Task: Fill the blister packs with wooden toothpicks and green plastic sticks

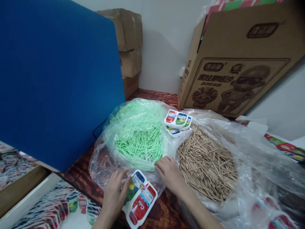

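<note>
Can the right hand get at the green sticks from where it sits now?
Probably yes. The right hand rests at the near rim of the bag, whose mouth looks open upward. The green sticks lie just beyond its fingertips, with nothing over them.

Soft even indoor light, plastic-bag [250,149] glare, warped edges.

packet [143,197]: partly under left hand [114,194] | carton [238,63]: cut by top edge

We count our 2 hands [114,194], 2 bags of sticks [139,140], 1 printed tray [142,199] at 6 o'clock, 1 tray stack [178,122] at 12 o'clock, 4 cardboard boxes [238,73], 1 blue panel [57,79]
</note>
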The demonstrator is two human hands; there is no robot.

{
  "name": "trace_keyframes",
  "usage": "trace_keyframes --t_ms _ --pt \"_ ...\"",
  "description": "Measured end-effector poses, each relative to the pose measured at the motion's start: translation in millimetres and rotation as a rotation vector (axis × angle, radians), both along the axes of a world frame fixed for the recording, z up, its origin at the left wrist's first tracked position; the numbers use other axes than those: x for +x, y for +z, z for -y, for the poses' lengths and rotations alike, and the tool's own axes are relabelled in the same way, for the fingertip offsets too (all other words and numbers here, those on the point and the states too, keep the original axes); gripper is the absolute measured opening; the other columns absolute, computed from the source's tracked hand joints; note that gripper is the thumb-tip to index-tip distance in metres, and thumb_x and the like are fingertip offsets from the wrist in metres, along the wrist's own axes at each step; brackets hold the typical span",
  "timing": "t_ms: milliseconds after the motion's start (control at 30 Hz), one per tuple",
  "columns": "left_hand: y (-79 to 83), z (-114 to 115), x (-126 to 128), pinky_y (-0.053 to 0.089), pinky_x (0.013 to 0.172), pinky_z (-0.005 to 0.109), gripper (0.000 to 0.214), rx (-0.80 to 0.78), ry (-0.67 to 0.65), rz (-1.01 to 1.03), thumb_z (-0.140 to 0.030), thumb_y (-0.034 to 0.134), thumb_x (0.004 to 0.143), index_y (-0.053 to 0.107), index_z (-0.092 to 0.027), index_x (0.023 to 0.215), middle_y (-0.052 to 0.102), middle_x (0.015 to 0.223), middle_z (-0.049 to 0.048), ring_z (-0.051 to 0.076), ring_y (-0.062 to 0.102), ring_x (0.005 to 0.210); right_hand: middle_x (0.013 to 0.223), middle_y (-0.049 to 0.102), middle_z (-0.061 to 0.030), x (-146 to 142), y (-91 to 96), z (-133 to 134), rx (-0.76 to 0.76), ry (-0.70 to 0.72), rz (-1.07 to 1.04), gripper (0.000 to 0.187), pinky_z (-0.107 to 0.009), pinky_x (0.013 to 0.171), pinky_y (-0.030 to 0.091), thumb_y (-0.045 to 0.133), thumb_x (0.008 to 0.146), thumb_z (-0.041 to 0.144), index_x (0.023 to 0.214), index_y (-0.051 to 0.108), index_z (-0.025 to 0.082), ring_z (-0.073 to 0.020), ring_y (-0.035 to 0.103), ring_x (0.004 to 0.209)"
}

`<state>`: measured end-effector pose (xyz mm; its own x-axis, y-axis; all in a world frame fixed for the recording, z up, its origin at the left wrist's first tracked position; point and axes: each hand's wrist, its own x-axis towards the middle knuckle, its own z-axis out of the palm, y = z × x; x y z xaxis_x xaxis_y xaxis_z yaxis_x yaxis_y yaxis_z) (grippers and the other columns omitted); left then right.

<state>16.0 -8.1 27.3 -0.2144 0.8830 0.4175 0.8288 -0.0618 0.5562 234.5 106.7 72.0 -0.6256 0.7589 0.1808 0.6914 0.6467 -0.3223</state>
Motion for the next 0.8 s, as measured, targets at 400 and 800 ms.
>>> trace_keyframes --t_ms 400,800 --pt "20.8 -127.2 -77.0 0.025 0.108 0.055 0.113 -0.077 0.563 0.099 -0.056 0.072 0.064 0.016 -0.007 0.149 0.024 0.153 0.0301 0.043 0.024 0.140 0.102 0.067 -0.0088 -67.0 10.9 -69.8 0.019 0.072 0.080 0.016 -0.033 0.087 0.040 0.053 0.091 0.017 0.102 0.065 0.018 -0.0229 0.058 0.102" --pt "29.8 -134.7 -130.7 0.040 0.057 0.022 0.024 0.071 0.474 0.444 -0.041 0.054 0.076 0.059 -0.018 0.068 0.052 0.061 -0.0044 0.014 0.050 0.060 0.099 0.069 -0.0165 -159.8 32.7 -148.9 0.157 0.059 0.187 0.031 -0.035 0.081 0.041 0.041 0.091 0.015 0.117 0.057 0.012 -0.0267 0.062 0.094"
